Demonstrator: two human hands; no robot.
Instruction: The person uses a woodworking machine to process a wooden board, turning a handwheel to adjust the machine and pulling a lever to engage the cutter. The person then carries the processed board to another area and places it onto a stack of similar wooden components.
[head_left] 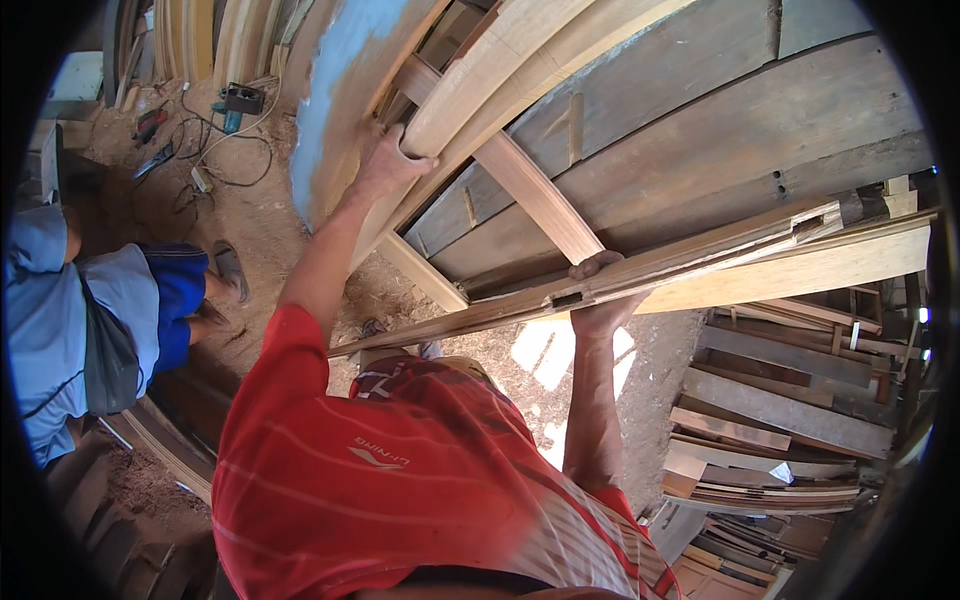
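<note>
My left hand (393,165) is wrapped round the edge of a long pale wooden board (500,65) on the far side of a wooden frame. Closer to my body, my right hand (603,312) grips a long timber rail (690,252) from below, its fingers curled over the top. Rectangular slots are cut into this rail, one near the hand and another toward its right end. A shorter crosspiece (538,192) runs between the far board and the rail. Beside the rail lies a wide, light board (800,265).
Wide dark planks (740,150) lie beyond the rail. Stacked lumber (790,400) fills the right side. At the left, another person (110,310) in blue is near a teal power tool (233,118) and tangled cords (205,150) on the dusty ground. A blue-smeared panel (335,90) stands by my left arm.
</note>
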